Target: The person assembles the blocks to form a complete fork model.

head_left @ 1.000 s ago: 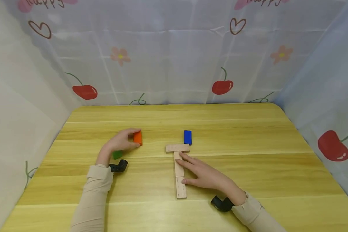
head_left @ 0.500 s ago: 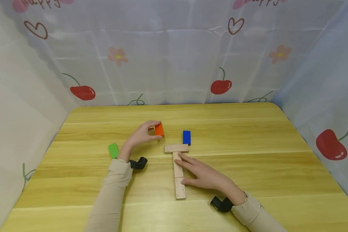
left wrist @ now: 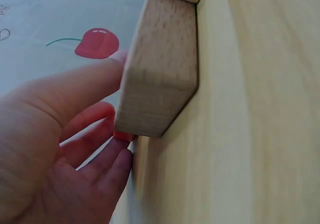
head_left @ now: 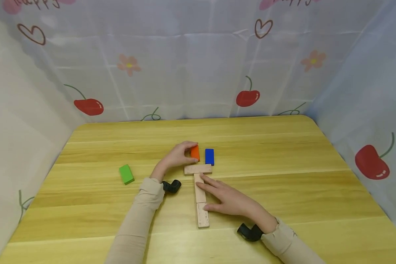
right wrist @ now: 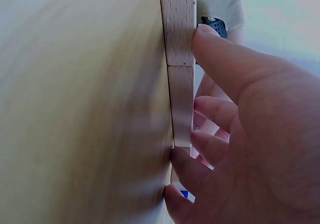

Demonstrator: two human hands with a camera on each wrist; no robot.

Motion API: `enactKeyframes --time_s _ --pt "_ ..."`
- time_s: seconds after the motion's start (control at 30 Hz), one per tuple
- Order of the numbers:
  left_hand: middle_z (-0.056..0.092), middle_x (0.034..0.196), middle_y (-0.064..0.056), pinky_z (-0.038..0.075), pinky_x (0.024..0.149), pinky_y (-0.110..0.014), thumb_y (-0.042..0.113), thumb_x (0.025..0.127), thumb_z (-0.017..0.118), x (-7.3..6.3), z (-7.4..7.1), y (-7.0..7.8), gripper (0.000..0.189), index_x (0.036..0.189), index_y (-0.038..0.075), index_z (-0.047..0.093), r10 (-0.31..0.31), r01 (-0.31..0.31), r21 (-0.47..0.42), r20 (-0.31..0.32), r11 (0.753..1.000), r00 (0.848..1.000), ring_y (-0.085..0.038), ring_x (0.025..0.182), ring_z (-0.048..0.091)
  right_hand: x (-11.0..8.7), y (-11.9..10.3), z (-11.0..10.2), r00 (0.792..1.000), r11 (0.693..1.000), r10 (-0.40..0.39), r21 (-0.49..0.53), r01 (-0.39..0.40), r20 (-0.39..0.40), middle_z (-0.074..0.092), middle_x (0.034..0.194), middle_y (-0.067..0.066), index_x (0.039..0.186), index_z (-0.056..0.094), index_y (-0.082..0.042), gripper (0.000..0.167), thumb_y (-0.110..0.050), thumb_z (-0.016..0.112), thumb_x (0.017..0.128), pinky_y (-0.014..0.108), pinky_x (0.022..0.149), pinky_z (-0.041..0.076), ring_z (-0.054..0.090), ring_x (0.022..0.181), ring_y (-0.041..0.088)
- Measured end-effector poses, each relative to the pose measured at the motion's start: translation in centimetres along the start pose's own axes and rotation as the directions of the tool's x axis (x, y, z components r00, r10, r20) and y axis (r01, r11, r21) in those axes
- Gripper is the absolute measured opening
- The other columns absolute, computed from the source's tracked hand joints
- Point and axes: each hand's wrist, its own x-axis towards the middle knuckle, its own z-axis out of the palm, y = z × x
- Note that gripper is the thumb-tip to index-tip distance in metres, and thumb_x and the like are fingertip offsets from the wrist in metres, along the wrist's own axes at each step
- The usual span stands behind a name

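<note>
My left hand [head_left: 176, 157] pinches an orange block [head_left: 195, 153] between thumb and fingers, just left of a blue block [head_left: 209, 156]. Directly below these two, a plain wooden block [head_left: 198, 169] lies crosswise. Two more wooden blocks, an upper one [head_left: 199, 189] and a lower one [head_left: 202, 215], run end to end toward me from it, making a T. My right hand [head_left: 229, 200] rests its fairly straight fingers and thumb on these two blocks. In the left wrist view a wooden block [left wrist: 160, 39] hides most of the orange block [left wrist: 123, 135].
A green block [head_left: 127, 174] lies apart on the left of the wooden table [head_left: 267, 154]. Black wrist devices sit at the left cuff [head_left: 172, 186] and right cuff [head_left: 249, 232]. A printed curtain [head_left: 171, 73] hangs behind the table's far edge.
My left hand has carried the orange block rightward to a spot beside the blue block, uncovering the green block. My right hand stays on the wooden blocks. The head view has shifted slightly.
</note>
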Motion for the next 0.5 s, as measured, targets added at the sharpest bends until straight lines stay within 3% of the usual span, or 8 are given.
enactKeyframes --time_s 0.23,0.5 --pt "0.046 0.134 -0.019 0.036 0.099 -0.039 0.015 0.091 0.063 -0.4 0.0 0.1 0.051 0.135 -0.005 0.046 0.027 -0.027 0.031 0.0 0.999 1.0 -0.03 0.12 0.045 -0.1 -0.1 -0.1 1.0 1.0 0.0 0.003 0.0 -0.004 0.008 0.155 0.0 0.15 0.026 -0.022 0.069 -0.048 0.053 0.092 0.048 0.106 0.022 0.018 0.136 0.028" --pt "0.047 0.133 -0.019 0.035 0.101 -0.039 0.013 0.091 0.063 -1.1 0.3 0.4 0.048 0.133 -0.005 0.048 0.036 -0.037 0.042 0.014 0.998 0.999 -0.031 0.121 0.044 0.0 0.0 0.1 1.0 1.0 -0.015 -0.005 0.015 -0.012 0.008 0.155 0.001 0.15 0.026 -0.021 0.069 -0.046 0.055 0.092 0.044 0.108 0.018 0.019 0.136 0.025"
